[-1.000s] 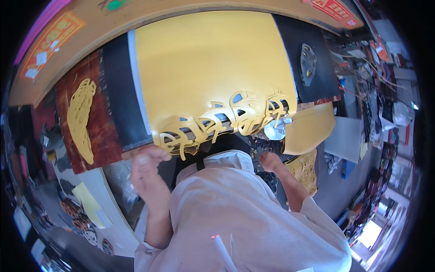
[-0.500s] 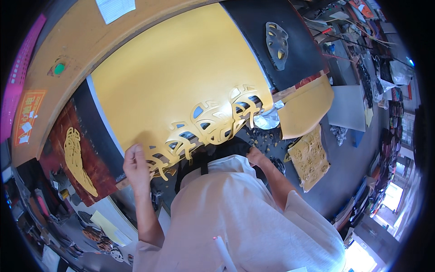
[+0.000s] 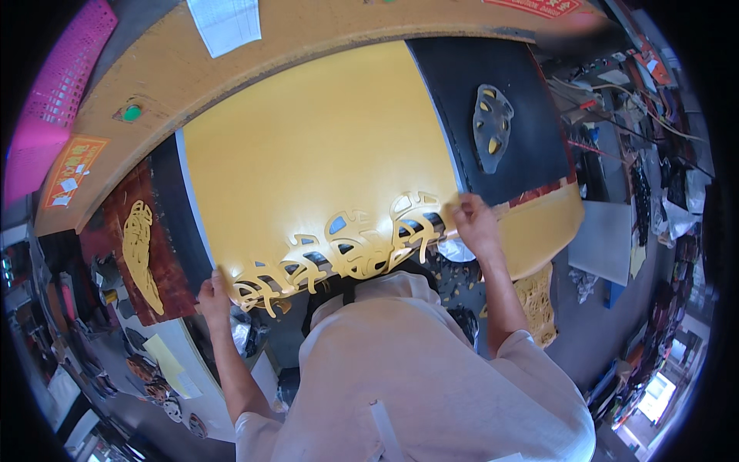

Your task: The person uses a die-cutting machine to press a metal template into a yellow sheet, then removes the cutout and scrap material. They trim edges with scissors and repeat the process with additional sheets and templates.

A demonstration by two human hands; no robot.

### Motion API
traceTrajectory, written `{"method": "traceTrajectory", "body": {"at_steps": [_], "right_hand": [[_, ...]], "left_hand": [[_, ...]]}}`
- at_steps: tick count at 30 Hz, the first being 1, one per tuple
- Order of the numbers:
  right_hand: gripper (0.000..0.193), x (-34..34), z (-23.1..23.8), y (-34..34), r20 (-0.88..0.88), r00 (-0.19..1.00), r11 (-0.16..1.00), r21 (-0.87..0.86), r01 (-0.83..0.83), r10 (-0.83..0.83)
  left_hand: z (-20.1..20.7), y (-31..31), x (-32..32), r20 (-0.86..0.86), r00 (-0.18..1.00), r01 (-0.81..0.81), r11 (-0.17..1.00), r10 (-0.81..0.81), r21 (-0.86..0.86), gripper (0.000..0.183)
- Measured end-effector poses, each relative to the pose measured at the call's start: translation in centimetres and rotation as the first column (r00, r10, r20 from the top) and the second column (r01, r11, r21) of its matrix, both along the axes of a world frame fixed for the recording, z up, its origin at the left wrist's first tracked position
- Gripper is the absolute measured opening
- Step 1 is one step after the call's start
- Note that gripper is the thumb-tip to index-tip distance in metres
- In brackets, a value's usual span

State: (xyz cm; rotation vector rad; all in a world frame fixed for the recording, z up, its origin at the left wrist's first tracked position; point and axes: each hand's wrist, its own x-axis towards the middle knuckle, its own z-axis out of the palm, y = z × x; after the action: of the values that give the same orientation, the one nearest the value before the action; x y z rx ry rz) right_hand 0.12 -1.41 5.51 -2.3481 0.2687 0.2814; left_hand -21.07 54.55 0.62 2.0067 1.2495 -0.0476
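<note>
One grey holed plate [image 3: 488, 129] lies near the yellow sheet [image 3: 315, 138].

The sheet [image 3: 315, 138] is coloured yellow, its near edge patterned with curved cut-outs; the panel [image 3: 533, 123] is coloured black; mottled dark red is shown by the board [image 3: 174, 266]; the basket [image 3: 38, 158] is coloured bright pink, partly patterned with small holes; the button [image 3: 132, 113] is coloured green; the shirt [image 3: 446, 369] is tinted pale grey.

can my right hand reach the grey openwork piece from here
Probably yes: the right hand is at the right edge of the yellow sheet, with open black surface between it and the grey openwork piece.
</note>
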Motion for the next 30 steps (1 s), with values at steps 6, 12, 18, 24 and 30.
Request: {"method": "traceTrajectory", "body": {"at_steps": [6, 12, 18, 24, 30], "right_hand": [[0.027, 4.9, -1.1, -2.0, -0.201, 0.979, 0.882, 0.458, 0.109, -0.016], [0.025, 9.6, -2.8, -0.9, -0.064, 0.996, 0.996, 0.063, -0.060, 0.064], [0.082, 15.1, -2.4, -6.2, 0.201, 0.974, 0.853, -0.521, 0.017, 0.104], [0.094, 20.9, -8.3, -6.6, 0.166, 0.981, 0.774, -0.608, 0.178, -0.096], [0.072, 18.6, -1.3, -3.6, 0.227, 0.974, 0.990, -0.132, 0.042, -0.011]], "left_hand": [[0.6, 0.0, 1.9, 0.206, 0.964, 0.174, 0.985, -0.167, -0.020, 0.042], [2.0, -0.9, 5.4, 0.080, 0.988, 0.116, 0.971, -0.135, 0.208, 0.038], [1.6, -2.2, 5.4, 0.017, 0.877, 0.333, 0.634, -0.480, 0.698, 0.042], [-0.3, -1.3, 4.3, 0.121, 0.875, 0.332, 0.765, -0.468, 0.552, 0.045], [0.5, 2.3, 4.2, 0.161, 0.783, 0.463, 0.736, -0.601, 0.494, 0.051]]}}
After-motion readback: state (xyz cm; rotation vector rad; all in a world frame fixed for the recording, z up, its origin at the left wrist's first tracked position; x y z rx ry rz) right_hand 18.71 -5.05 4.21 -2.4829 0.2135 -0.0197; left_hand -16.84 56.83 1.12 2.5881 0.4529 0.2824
